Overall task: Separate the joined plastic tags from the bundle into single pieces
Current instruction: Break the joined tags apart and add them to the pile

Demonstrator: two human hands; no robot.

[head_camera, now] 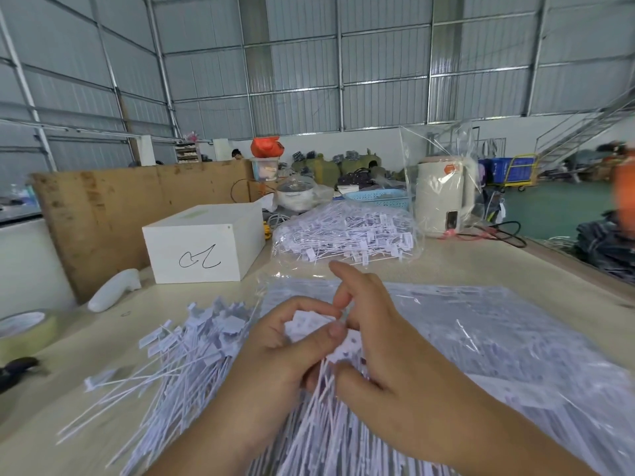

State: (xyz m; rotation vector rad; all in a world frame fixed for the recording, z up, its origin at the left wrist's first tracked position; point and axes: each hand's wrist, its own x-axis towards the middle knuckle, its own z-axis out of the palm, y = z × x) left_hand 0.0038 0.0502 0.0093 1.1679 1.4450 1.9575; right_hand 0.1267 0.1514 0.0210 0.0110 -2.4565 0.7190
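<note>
Near centre of desk (464,266): left hand (275,359) and right hand (388,341) met over a bundle of joined tags (319,383). Left hand curled round the bundle's heads, thumb across the front, long white stems fanning down toward the near edge. Right hand pinched at the same heads with thumb and lower fingers, index finger lifted and pointing far-left. Exact tag being parted not discernible, blurred. To the left, touching the left wrist area, a loose pile of single tags (178,359), stems splayed toward near-left. Under and right of the hands, a flat clear bag of tags (498,338) spread over the desk. Farther off, centre, a heaped clear bag of tags (347,235). Far-left of that, a white box (202,245) with a black scrawl on its near face. White handheld device (113,290) beside the box's near-left corner. Tape roll (24,328) at far-left edge. Cream kettle (443,197) inside clear wrap at far right; blue basket (378,197) just left of it.
</note>
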